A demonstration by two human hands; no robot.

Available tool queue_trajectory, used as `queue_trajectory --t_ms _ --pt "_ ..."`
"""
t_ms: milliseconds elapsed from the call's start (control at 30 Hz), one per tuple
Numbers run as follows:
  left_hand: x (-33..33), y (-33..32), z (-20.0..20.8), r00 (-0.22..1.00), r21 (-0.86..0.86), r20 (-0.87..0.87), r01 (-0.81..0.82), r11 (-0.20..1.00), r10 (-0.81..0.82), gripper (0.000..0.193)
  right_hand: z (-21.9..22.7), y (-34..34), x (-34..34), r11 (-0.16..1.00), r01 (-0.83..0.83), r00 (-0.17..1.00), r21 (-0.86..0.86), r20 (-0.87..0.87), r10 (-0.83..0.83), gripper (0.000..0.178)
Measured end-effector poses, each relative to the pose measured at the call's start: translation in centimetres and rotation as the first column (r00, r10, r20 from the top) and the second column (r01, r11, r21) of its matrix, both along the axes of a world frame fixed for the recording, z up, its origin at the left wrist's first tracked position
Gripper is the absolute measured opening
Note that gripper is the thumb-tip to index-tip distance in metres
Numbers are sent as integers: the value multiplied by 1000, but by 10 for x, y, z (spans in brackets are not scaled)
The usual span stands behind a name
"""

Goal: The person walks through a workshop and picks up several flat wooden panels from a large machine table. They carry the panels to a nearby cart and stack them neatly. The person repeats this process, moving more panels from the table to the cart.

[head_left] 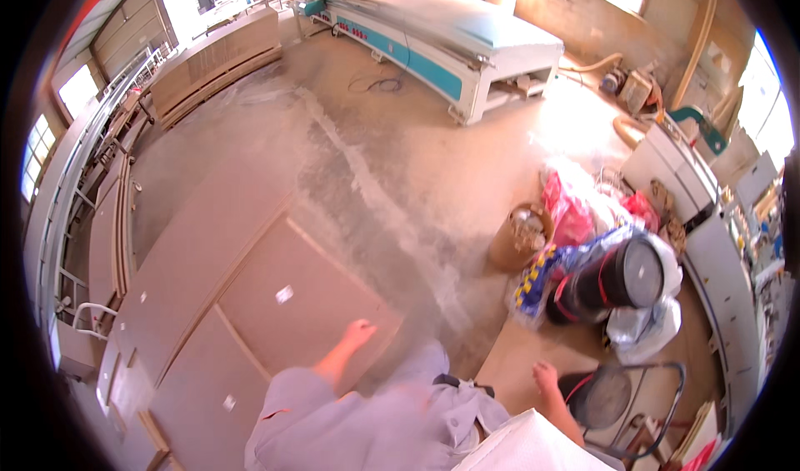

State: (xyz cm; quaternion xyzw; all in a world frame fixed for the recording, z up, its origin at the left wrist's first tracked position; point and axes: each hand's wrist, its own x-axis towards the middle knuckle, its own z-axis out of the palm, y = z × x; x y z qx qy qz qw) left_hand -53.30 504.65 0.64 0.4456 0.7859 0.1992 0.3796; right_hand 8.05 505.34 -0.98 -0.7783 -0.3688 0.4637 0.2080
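My left hand (358, 333) is held out over a stack of brown panels (300, 284), its fingers curled in and nothing showing in them. Whether it touches the top panel I cannot tell. Small white labels (285, 294) lie on the panels. To the right, my right hand (546, 377) hangs with loosely bent fingers and no object visible in it. It is nearest to a dark round seat or lid (602, 396) beside a black metal tube frame (682, 388). A white, flat-sided thing (533, 446) covers part of my right side at the lower edge.
A long white and teal machine (408, 54) stands across the floor. On the right are a brown bin (518, 242), a black drum (617, 275), pink and clear plastic bags (571, 200) and grey cabinets (721, 279). A roller conveyor (62, 221) and a panel stack (212, 63) line the left.
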Motion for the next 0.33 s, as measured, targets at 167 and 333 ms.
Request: queue_trajectory --t_ms 167,333 --pt "15 124 -28 992 -193 60 -95 977 108 39 81 303 -16 851 -113 992 513 98 73 12" --pt "72 299 -25 992 6 125 23 1000 -24 38 67 477 -58 889 -190 963 418 -95 250 11"
